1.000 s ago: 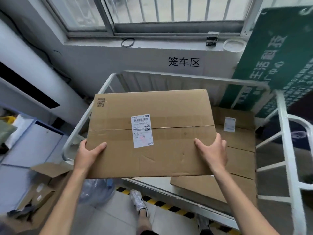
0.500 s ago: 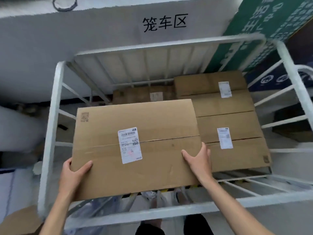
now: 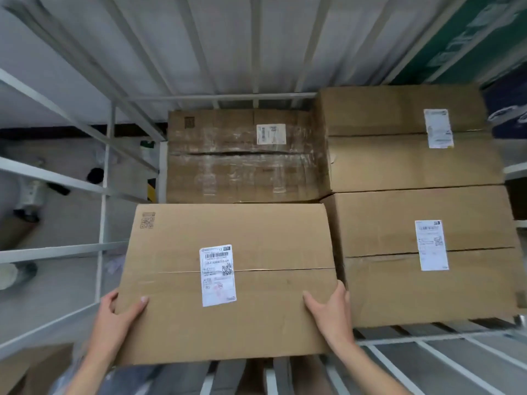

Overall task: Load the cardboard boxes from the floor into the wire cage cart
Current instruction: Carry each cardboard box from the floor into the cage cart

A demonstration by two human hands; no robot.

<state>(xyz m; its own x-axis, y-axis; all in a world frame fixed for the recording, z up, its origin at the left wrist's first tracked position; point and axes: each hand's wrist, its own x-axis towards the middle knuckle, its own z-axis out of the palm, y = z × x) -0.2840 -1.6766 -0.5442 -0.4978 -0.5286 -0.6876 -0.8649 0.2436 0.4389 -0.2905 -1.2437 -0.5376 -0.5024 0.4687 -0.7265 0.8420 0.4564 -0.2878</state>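
Box in the hands: We see 1 brown cardboard box [image 3: 228, 280] held flat inside the cart, in the near left part. Its far edge meets the taped box behind it. Its right side is just beside the near right box. We cannot tell if it rests on the cart's bottom yet.
Left hand: The left hand [image 3: 114, 317] grips the near left corner of this box. The thumb lies on top. The other fingers go round the side, where we cannot see them.
Right hand: The right hand [image 3: 330, 312] grips the near right corner. The thumb lies on top and the fingers wrap round the right side.
Sticker: We see a white sticker [image 3: 218, 276] with bar codes on top of the held box, over the middle seam.
Cart: The cart [image 3: 105, 178] has white metal bars on the left, at the back and below.
Taped box: 1 box with shiny tape [image 3: 242, 158] sits at the back left, lower than the 2 on the right.
Right boxes: We see the far right box [image 3: 399, 138] and the near right box [image 3: 427, 258] touching, each with a white sticker on top.
Sign: A green sign [image 3: 462, 38] stands behind the cart's far right corner.
Floor: Through the left bars we see grey floor [image 3: 65, 201] with a few small blurry things on it.
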